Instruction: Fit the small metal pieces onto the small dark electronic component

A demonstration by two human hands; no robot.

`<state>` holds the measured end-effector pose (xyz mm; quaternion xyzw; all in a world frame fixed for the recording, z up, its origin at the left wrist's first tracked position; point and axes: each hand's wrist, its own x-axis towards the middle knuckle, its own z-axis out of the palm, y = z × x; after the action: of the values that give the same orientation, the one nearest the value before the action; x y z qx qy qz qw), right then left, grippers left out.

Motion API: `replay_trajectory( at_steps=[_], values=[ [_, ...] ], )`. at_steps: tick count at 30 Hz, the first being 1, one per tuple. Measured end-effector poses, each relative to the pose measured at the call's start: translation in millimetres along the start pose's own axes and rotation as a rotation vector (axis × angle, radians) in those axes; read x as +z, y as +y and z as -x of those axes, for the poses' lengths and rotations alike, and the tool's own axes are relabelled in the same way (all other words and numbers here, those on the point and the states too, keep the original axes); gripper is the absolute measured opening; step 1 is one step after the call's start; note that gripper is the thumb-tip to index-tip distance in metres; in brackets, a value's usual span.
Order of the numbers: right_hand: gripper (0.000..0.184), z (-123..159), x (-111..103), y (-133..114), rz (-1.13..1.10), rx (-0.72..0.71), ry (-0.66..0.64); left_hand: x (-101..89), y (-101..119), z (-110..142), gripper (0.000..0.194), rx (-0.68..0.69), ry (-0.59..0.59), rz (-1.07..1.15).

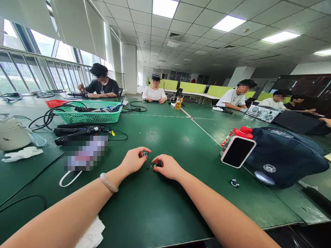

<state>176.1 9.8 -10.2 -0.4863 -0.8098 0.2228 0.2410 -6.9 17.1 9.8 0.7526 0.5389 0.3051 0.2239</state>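
- By the left grip [133, 161], a small metallic piece [146, 154] is pinched between thumb and forefinger, held just above the worktop [155, 213].
- By the right grip [168, 167], a small silvery piece [154, 166] seems to be pinched, low over the surface; its exact shape is too small to be made out.
- Tiny dark bits [148, 168] are seen between the two grips, just beside the silvery piece; they could be brushed away and lost if either grip is swept sideways.
- Either piece could be dropped if the pinch is loosened, since only a little of it is covered by the fingers.
- If the grips are brought together at an angle, the pieces could be knocked askew.
- To the right of the right grip, a shiny round part [235, 183] is left loose, near the phone [238, 152]; it could be rolled off by a bumped forearm.
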Motion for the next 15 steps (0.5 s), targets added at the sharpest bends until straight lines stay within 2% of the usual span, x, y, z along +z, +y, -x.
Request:
replay_trajectory(
  at_steps=[4, 8, 15],
  values=[
    [0.014, -0.2, 1.9, -1.5, 0.088, -0.044, -0.053, -0.1, -1.4, -1.5, 0.026, -0.039, -0.012, 0.023],
    [0.006, -2.7, 5.6, -1.6, 0.127, -0.078, -0.054, 3.8, -5.1, -0.8, 0.025, -0.039, -0.013, 0.052],
    [0.002, -3.4, 6.4, -1.8, 0.134, -0.091, -0.051, 8.1, -12.8, -1.4, 0.022, -0.055, -0.004, 0.006]
  ],
)
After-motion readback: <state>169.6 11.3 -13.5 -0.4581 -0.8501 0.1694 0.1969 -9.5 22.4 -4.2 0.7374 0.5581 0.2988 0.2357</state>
